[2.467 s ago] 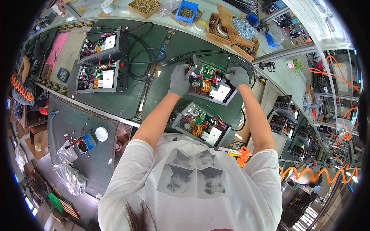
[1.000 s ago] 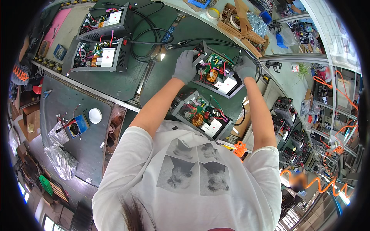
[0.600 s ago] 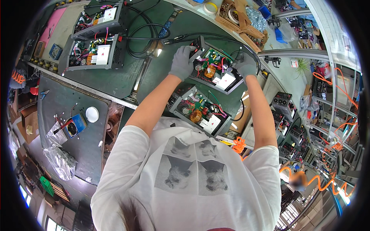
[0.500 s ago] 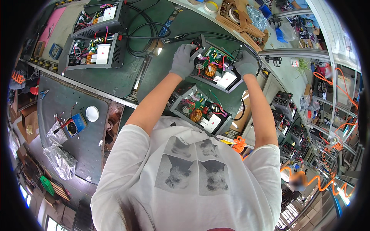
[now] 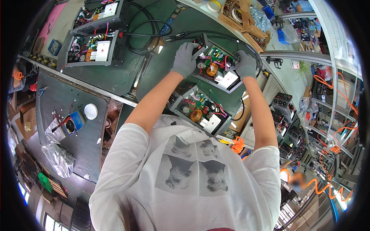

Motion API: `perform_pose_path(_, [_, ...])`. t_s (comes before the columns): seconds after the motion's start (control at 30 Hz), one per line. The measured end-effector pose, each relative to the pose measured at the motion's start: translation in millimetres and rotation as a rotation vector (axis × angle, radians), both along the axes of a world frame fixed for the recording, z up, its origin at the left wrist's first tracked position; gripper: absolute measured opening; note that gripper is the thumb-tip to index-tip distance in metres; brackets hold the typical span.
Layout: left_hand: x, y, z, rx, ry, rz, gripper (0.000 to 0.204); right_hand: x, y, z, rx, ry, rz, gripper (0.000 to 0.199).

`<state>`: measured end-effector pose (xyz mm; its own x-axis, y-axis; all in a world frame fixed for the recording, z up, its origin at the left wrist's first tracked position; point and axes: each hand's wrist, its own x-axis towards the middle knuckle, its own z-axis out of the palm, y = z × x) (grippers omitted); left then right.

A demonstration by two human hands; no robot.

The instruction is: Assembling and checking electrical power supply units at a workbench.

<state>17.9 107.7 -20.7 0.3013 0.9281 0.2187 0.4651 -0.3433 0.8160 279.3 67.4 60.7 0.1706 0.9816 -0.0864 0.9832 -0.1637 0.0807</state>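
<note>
An open-topped electronics unit (image 5: 216, 68) with a green circuit board, a copper-wound coil and a white cover plate lies on the green bench. My left hand (image 5: 185, 61), in a grey glove, is closed on the dark panel at its left end. At the far right corner of this unit, my gloved right hand (image 5: 246, 64) has its fingers curled by the black cable; what lies between them is hidden. A second, similar unit (image 5: 200, 109) stands nearer my body, touched by neither hand.
Two more open units (image 5: 96, 50) stand at the far left beside a coiled black cable (image 5: 140, 38). Cardboard boxes (image 5: 246, 27) hold parts at the back right. On the left side table (image 5: 83, 138) lie a white lid, a blue box and clear plastic bags.
My right hand has shifted slightly, its fingers now closer together at the unit's corner. The green wire beside it shows less. My left hand stays on the end panel.
</note>
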Motion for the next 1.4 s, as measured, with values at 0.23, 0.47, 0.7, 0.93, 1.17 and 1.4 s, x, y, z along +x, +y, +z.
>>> perform_pose_path(0.23, [-1.2, 1.0, 1.9, 0.002, 0.004, -0.009, 0.048, 3.9, -3.7, -8.5, 0.056, 0.220, -0.284, 0.024])
perform_pose_path(0.47, [1.0, 0.2, 0.3, -0.009, -0.010, -0.002, 0.048, -0.2, -12.7, -14.6, 0.175, -0.047, 0.004, 0.018])
perform_pose_path(0.7, [0.4, -0.6, 0.3, -0.022, -0.012, -0.009, 0.049, -2.9, -3.2, -11.0, 0.115, 0.261, -0.354, 0.020])
perform_pose_path(0.93, [-0.9, 1.2, 2.1, -0.033, -0.012, -0.010, 0.050, -11.5, 2.6, 2.1, -0.005, 0.104, -0.393, 0.030])
perform_pose_path(1.17, [-4.2, -2.4, -0.3, 0.001, -0.043, -0.019, 0.050, -19.5, 8.3, 13.1, -0.131, 0.055, -0.353, 0.030])
perform_pose_path(1.4, [-6.3, -5.4, -1.1, -0.006, -0.051, -0.004, 0.049, -10.6, -0.5, 2.8, 0.028, 0.130, -0.407, 0.022])
